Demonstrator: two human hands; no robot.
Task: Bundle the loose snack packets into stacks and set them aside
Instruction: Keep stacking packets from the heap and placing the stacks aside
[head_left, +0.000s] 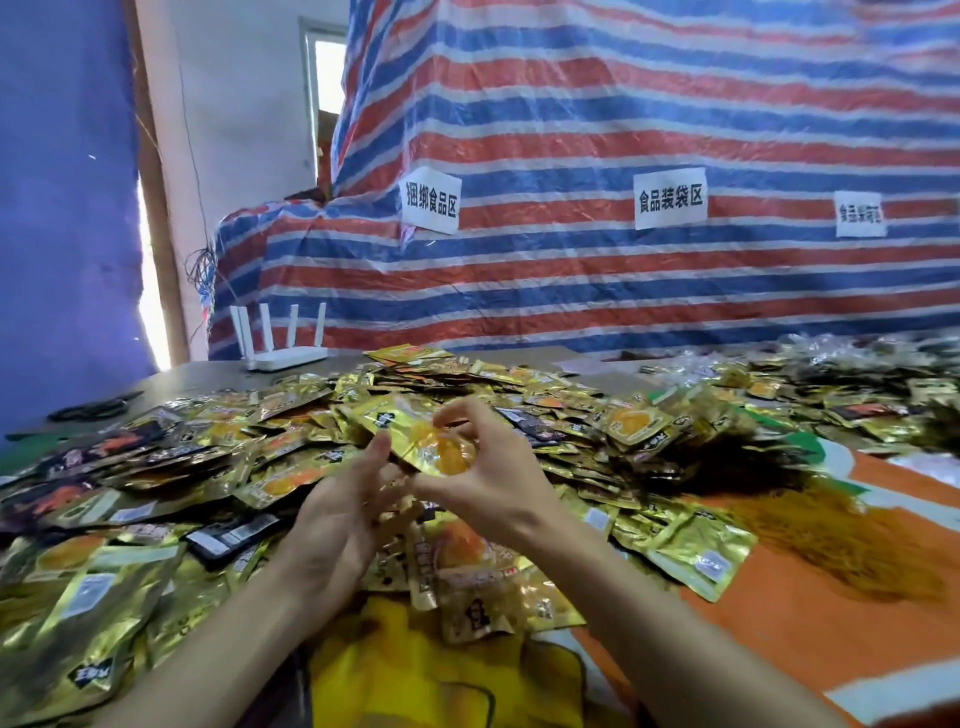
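A wide heap of gold and black snack packets (197, 467) covers the table in front of me. Above its middle my right hand (488, 483) holds a gold packet (415, 434) with an orange picture, thumb below and fingers curled over its top edge. My left hand (337, 514) is raised just left of it, fingers fairly straight, the fingertips touching the packet's lower left edge. A few more gold packets (467, 587) lie under my wrists, near the table's front edge.
An orange and yellow printed cloth (810, 613) covers the table at the right and front. A white router (283, 338) with several antennas stands at the back left. A striped tarpaulin wall (623, 130) with paper signs rises behind. More packets (857, 374) pile at the far right.
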